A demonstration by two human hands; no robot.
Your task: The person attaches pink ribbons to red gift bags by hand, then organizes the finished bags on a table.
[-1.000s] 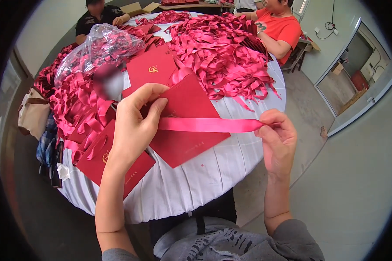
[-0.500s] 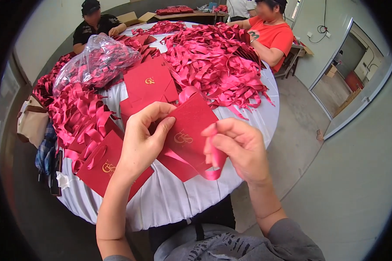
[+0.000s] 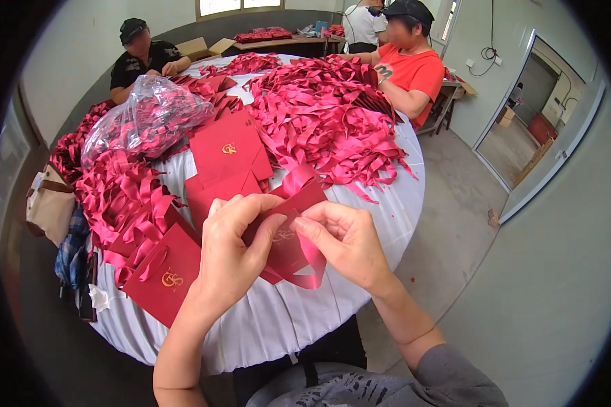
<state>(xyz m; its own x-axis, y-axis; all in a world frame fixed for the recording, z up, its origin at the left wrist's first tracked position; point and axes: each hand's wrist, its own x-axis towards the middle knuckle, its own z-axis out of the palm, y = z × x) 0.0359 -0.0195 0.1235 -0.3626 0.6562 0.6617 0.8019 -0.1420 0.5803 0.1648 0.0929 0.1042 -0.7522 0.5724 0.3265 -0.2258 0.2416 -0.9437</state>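
My left hand [image 3: 234, 247] grips a dark red paper gift bag [image 3: 285, 258] by its edge, thumb on the front face, over the near side of the table. A pink satin ribbon [image 3: 311, 271] hangs in a loop across the bag's front. My right hand [image 3: 349, 245] pinches the ribbon close to the bag's upper part, its fingertips near my left thumb. The fingers hide the ribbon's end and much of the gold emblem. Another red bag with a ribbon handle [image 3: 166, 278] lies left of my left forearm. Flat red bags [image 3: 229, 146] lie just beyond my hands.
A large heap of ribboned bags [image 3: 332, 122] covers the far right of the white-clothed table [image 3: 251, 332]. A clear plastic sack [image 3: 146, 119] holds more. Two people work across the table; another stands behind. A beige bag [image 3: 51, 203] and folded umbrella [image 3: 71, 247] are at the left edge.
My right hand has moved left, bringing the ribbon against the bag's front close to my left thumb. My left hand keeps its grip. The view has tilted up slightly.
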